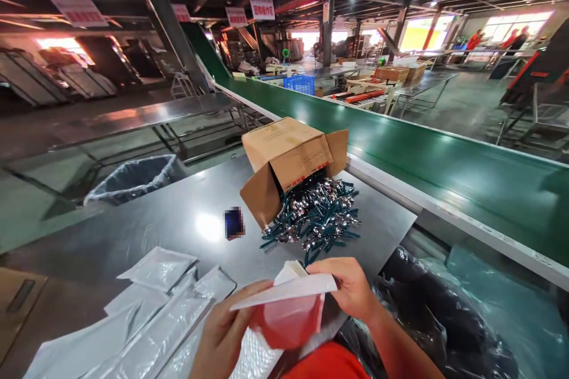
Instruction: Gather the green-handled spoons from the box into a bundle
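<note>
Both hands are up close to the chest here, working one white pouch (284,293). The left hand (224,331) has its grip closed on the pouch's lower left edge, thumb on top, while the right hand (351,287) pinches the upper right corner. Held from two sides like that, the mouth looks spread open, and you can see red through the film, probably the person's red top (326,364) behind it, though I can't say for sure.

The rest of the pouches (146,314) lie in a loose fan on the counter (178,219) just left of the left hand, so a fresh one is right there to grab. Straight ahead, a cardboard box (288,160) is tipped on its side with its flaps open toward the person, and a heap of spoons (317,216) with dark green handles has spilled out of it, near the right hand. Makes sense: tipped over, you don't have to dig inside.

There's a small blurred dark thing (233,222) on the counter left of the box, can't tell what it is. A lined bin (133,177) sits past the far left edge, a green conveyor (444,172) runs along the right, and dark plastic bags (444,320) bunch up below it by the right arm.
</note>
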Tool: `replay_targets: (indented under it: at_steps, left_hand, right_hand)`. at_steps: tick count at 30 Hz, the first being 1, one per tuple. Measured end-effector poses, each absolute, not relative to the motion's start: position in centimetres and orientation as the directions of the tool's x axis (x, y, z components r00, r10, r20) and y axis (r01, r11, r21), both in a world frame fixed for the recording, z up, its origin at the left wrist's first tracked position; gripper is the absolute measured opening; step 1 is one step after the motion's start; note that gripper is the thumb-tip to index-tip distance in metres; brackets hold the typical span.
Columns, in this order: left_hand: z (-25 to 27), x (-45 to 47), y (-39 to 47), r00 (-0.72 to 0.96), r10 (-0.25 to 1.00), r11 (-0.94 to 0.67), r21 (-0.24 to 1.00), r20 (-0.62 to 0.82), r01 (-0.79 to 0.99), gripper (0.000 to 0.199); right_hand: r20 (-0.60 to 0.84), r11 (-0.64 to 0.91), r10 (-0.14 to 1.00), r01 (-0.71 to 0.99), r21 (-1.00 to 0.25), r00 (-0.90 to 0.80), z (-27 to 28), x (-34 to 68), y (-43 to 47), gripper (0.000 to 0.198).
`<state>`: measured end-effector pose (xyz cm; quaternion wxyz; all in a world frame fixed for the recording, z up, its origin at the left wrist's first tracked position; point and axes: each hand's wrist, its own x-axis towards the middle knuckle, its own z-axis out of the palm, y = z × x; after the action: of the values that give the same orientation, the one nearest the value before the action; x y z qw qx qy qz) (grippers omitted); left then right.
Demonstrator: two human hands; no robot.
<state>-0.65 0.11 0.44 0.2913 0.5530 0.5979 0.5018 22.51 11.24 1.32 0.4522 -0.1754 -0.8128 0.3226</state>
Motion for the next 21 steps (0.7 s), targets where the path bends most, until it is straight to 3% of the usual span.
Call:
replay_targets:
  at_steps: [6, 10, 14, 17, 21]
  left_hand:
    - [3.3, -2.3, -0.2, -0.107, 0.908, -0.347, 0.871, 0.404, 0.349, 0.024]
    - [5.2, -2.1, -0.5, 0.075, 0.912, -0.406, 0.863, 0.403, 0.3, 0.033]
    - [5.7, -2.0, -0.9, -0.12, 0.955, -0.218, 0.918, 0.27, 0.331, 0.039]
    - [5.6, -1.6, -1.0, -0.171, 0.96, -0.187, 0.961, 0.223, 0.205, 0.042]
    - [5.4, -0.2, -0.6, -0.298, 0.924, -0.192, 0.965, 0.238, 0.177, 0.038]
  right_hand:
    - [0.722, 0.747, 0.405, -0.252, -0.616, -0.561, 2.6, 22.6, 12.0, 0.03]
    - [0.684, 0.671, 0.389, -0.319, -0.669, -0.617, 4.0, 22.8, 12.4, 0.037]
    - [0.636, 0.652, 0.372, -0.297, -0.697, -0.676, 4.8, 23.0, 12.1, 0.048]
    - [0.672, 0.704, 0.324, -0.305, -0.642, -0.666, 5.1, 22.7, 11.5, 0.051]
    - [0.758, 0.827, 0.343, -0.205, -0.524, -0.555, 5.0, 21.9, 10.7, 0.03]
